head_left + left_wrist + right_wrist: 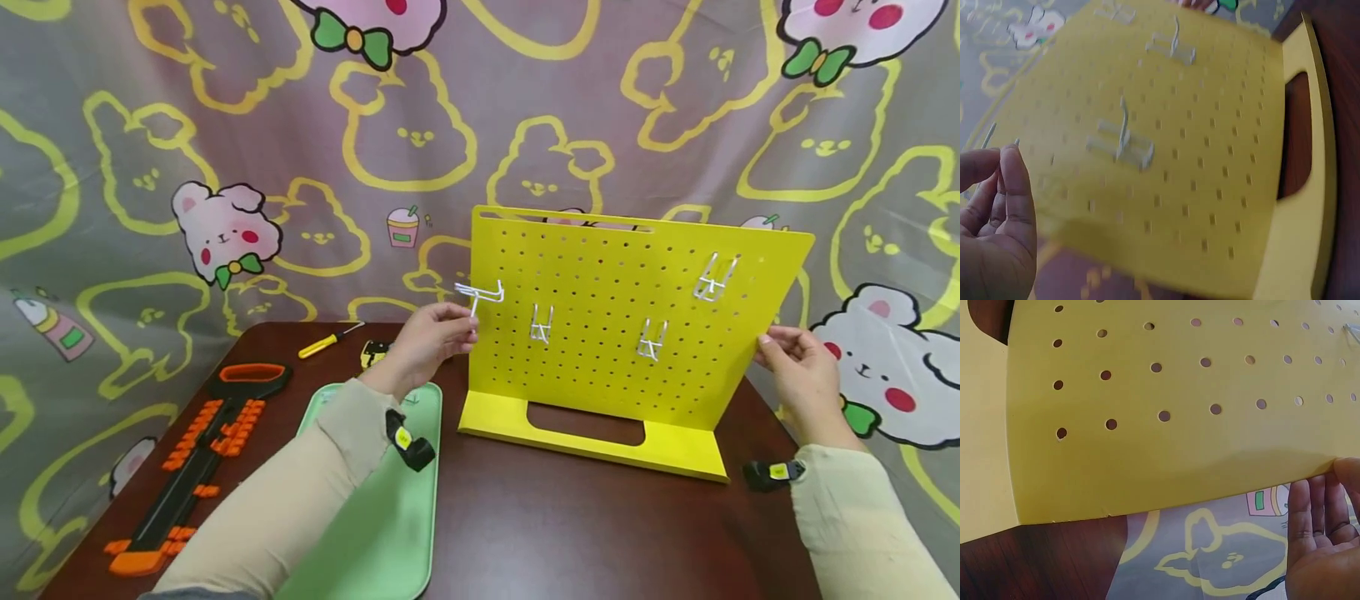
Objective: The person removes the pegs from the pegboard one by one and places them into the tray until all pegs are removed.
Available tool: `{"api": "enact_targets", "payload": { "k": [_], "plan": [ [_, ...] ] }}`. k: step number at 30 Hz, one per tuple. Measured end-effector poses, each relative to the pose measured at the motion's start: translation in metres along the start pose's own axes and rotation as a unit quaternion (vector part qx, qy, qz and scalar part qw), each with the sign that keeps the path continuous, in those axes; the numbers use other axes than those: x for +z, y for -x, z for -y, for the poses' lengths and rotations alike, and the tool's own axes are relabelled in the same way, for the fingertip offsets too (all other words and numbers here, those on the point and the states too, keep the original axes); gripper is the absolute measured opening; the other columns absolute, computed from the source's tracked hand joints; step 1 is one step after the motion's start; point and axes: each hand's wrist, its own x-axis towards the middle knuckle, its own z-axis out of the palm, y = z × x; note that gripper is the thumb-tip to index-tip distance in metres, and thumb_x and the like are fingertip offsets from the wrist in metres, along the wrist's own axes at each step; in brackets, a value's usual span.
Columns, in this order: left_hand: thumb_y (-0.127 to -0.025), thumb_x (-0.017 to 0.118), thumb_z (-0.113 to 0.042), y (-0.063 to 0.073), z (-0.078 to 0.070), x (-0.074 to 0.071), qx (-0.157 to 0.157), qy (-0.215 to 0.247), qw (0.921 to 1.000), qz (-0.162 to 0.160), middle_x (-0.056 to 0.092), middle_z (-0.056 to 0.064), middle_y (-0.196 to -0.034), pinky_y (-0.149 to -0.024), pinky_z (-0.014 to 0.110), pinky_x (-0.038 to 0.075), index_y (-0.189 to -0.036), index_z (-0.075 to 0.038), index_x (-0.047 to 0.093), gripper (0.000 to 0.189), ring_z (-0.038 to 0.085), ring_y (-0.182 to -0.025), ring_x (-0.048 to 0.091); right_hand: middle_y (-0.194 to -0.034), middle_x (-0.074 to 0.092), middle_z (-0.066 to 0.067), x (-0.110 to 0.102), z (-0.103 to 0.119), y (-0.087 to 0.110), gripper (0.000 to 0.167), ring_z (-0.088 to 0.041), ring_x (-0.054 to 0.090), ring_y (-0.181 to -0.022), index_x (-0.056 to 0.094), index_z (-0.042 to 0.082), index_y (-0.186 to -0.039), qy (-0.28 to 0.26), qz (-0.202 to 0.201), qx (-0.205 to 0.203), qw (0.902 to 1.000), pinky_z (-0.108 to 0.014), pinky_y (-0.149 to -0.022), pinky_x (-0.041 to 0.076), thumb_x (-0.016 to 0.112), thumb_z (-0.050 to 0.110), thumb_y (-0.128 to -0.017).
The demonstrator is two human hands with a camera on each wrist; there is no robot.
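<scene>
A yellow pegboard [600, 367] stands on its own base on the dark table. My left hand [427, 346] pinches a white wire hook [490, 292] by its stem, at the board's upper left edge. The fingertips hide most of this hook in the left wrist view. Three similar hooks hang on the board: a left one [542, 325], a middle one [651, 340] and a higher one [709, 286] at the right. At the board's right edge, my right hand [806, 379] grips it, thumb at the front and fingers [1300, 512] at the edge.
A light green tray [390, 533] lies under my left forearm. To its left is a black and orange rack-like holder [180, 475]. A yellow-handled screwdriver [318, 346] and a small yellow and black object [372, 353] lie toward the back. Behind the table hangs a patterned curtain [450, 108].
</scene>
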Motion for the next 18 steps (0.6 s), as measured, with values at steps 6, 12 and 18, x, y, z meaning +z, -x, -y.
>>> {"api": "enact_targets", "payload": {
  "k": [6,12,18],
  "plan": [
    [-0.104,0.058,0.000,0.019,0.014,-0.052,0.001,-0.018,0.9996,-0.021,0.066,0.008,-0.093,-0.072,0.023,0.059,-0.105,0.002,0.061,0.004,0.015,-0.077,0.067,-0.096,0.058,0.007,0.000,0.001,-0.001,0.010,0.001,0.063,-0.076,0.062,0.023,-0.104,-0.028,-0.002,0.007,0.9996,-0.007,-0.066,0.053,0.064,0.013,-0.103],
    [-0.105,0.055,0.002,0.036,0.036,-0.095,-0.004,-0.043,0.9980,-0.046,0.066,0.006,-0.089,-0.075,0.024,0.060,-0.106,0.006,0.059,0.005,0.012,-0.078,0.068,-0.096,0.058,0.007,-0.003,0.002,-0.004,0.007,0.001,0.064,-0.076,0.062,0.024,-0.105,-0.017,0.007,0.011,0.9998,-0.007,-0.066,0.053,0.065,0.018,-0.103],
    [-0.106,0.053,0.001,0.051,0.054,-0.125,-0.032,-0.066,0.9944,-0.076,0.066,0.005,-0.091,-0.074,0.022,0.060,-0.115,0.012,0.055,0.014,0.010,-0.079,0.067,-0.096,0.059,0.009,-0.002,-0.002,-0.005,0.008,0.002,0.064,-0.076,0.061,0.025,-0.105,-0.002,0.012,0.013,0.9998,-0.007,-0.066,0.052,0.064,0.019,-0.103]
  ]
}}
